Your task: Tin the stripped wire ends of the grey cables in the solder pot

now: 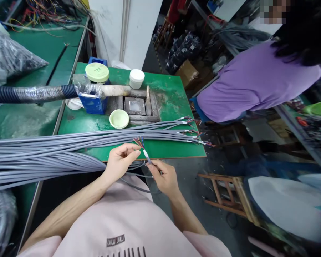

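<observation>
Green bench (171,103) carries grey cables (69,142); our left hand (120,162) pinches 1 cable end (146,154) below its coloured strands (139,141), and our right hand (163,176) pinches it lower. Seemingly sorting strands, which needs fine fingertip care.

Even bright overhead light, soft shadows, wide-angle bending at edges, slight blur

You sit in a cable-assembly workshop: a green-topped metal-edged table (176,107) carries a long bundle of grey sheathed cables (56,153) with stripped coloured ends, a black corrugated hose (24,93) feeds a small metal fixture (135,105), and wire tangles (45,12) lie behind.
</observation>
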`<state>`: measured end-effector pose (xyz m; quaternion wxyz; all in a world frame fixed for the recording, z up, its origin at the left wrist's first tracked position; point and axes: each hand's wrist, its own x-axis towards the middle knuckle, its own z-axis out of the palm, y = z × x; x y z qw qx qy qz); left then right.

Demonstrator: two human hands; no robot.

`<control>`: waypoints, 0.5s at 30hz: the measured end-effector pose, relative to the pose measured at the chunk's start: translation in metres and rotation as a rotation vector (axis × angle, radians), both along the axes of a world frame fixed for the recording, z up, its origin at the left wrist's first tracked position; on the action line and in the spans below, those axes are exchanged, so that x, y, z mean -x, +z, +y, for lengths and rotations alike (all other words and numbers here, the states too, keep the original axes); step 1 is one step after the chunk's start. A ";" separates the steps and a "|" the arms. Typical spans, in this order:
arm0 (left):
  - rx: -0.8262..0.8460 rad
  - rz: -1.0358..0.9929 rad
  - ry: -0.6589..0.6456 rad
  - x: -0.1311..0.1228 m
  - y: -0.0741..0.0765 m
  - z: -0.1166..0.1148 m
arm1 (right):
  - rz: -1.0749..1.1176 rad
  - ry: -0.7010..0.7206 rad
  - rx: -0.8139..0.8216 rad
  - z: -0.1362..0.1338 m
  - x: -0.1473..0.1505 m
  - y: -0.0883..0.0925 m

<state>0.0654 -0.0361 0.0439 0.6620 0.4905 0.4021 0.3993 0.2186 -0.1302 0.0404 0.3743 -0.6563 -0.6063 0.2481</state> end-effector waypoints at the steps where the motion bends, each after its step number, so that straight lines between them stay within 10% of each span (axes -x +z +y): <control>1: 0.000 0.012 0.012 0.000 0.001 0.001 | -0.033 0.001 -0.016 0.001 0.002 0.000; 15: 0.036 0.001 0.052 -0.006 -0.005 0.013 | -0.252 0.011 -0.041 0.006 0.015 -0.003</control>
